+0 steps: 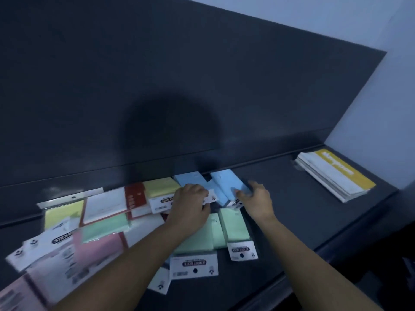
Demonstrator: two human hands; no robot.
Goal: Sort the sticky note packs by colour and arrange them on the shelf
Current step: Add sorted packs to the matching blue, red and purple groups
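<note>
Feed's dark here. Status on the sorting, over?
Left hand and right hand grip blue packs. Green packs grouped in front. Mixed pile left, unsorted.

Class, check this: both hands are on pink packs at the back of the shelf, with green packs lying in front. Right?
No. The head view shows the left hand and right hand on blue packs, not pink; the green packs do lie in front.

Both bare forearms reach forward and converge. The left grip [190,205] lies palm down with knuckles up and fingers curled under; blur hides whether they pinch anything. Just to its right and apart from it, the right grip [256,198] is also palm down, its fingers and spread thumb clasping a blue pack [225,184]. Both wrists are straight.
</note>
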